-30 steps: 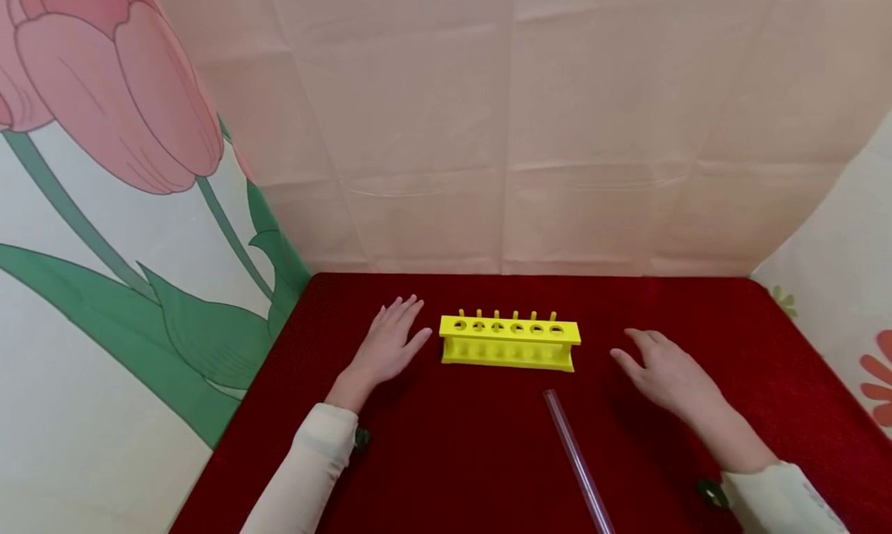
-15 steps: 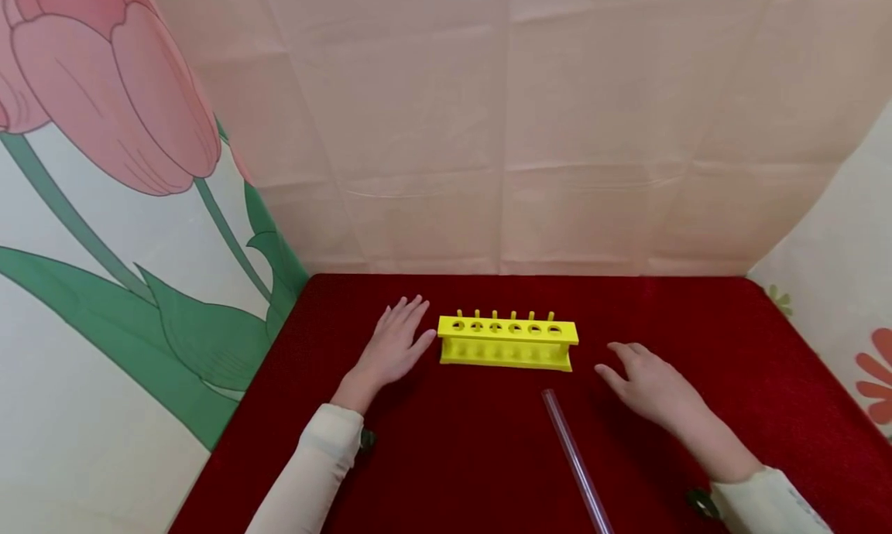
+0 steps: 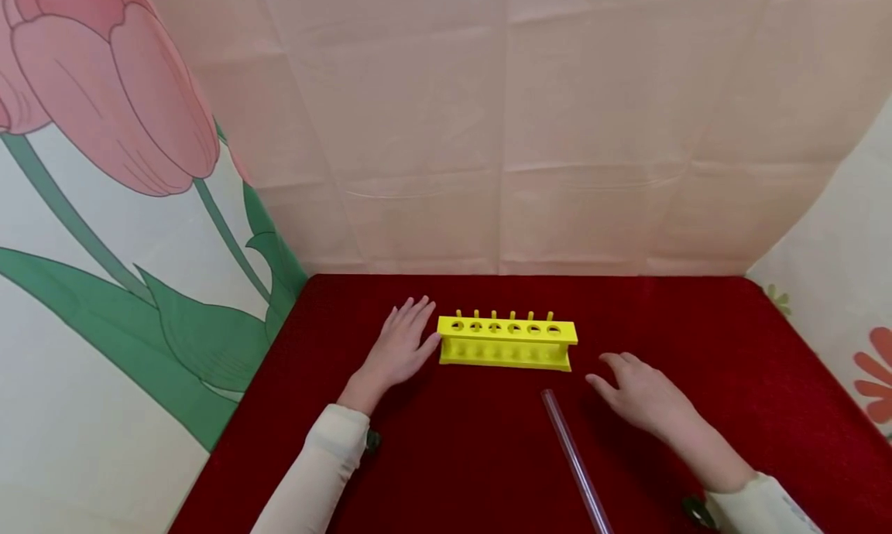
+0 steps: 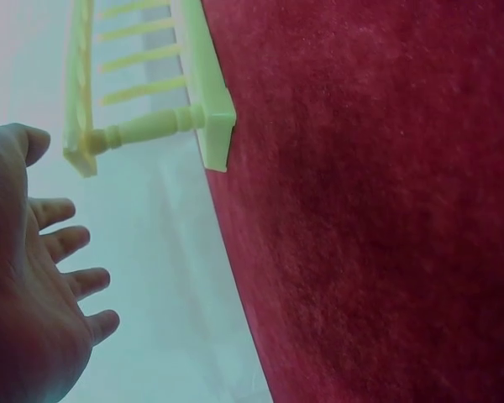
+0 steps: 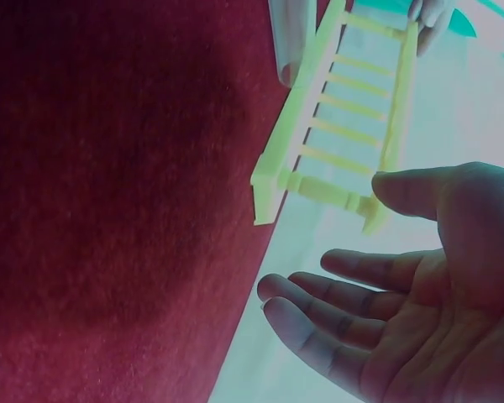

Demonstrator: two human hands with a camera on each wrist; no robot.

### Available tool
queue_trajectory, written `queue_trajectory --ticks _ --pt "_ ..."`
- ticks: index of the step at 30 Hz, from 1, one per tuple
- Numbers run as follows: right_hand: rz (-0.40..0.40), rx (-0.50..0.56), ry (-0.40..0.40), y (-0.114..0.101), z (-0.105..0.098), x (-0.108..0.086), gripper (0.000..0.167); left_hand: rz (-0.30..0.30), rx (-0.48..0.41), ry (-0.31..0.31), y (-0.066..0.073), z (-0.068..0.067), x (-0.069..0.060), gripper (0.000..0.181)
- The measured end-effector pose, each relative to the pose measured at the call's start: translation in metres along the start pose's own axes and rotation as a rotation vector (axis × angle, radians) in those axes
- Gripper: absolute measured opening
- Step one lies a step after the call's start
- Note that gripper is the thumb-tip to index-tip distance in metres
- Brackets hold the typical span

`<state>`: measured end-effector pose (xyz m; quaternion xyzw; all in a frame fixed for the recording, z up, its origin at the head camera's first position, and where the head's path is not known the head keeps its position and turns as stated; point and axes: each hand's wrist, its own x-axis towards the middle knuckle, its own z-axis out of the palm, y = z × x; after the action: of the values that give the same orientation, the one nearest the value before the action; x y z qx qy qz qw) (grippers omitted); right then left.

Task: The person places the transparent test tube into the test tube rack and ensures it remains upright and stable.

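Note:
A yellow test tube rack (image 3: 505, 354) with a row of holes and upright pegs stands on the red cloth; no tubes are in its holes. My left hand (image 3: 397, 352) is at the rack's left end, fingers extended, its thumb tip at the edge; whether it touches cannot be told. In the left wrist view that hand (image 4: 34, 269) has spread fingers beside the rack (image 4: 155, 126). My right hand (image 3: 644, 395) hovers right of the rack, fingers loosely bent around nothing. A clear tube (image 3: 577, 463) lies in front of the rack, between both hands.
Red cloth (image 3: 446, 456) covers the table. A pink sheet (image 3: 502, 131) hangs behind it, and a tulip-printed curtain (image 3: 125, 100) borders the left side. White flowered fabric (image 3: 864, 286) hangs on the right.
My left hand has shifted right, up to the rack's left end. The right hand has moved left and nearer my body, closer to the clear tube. Rack and tube stay in place.

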<state>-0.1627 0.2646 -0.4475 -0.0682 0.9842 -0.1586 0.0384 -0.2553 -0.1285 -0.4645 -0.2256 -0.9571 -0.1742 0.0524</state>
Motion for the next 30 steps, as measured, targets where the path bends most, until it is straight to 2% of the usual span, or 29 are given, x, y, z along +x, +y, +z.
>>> queue_trajectory --ticks 30 --pt "-0.041 -0.011 -0.085 -0.026 0.014 -0.014 0.049 0.021 0.038 -0.043 0.016 0.006 0.010 0.067"
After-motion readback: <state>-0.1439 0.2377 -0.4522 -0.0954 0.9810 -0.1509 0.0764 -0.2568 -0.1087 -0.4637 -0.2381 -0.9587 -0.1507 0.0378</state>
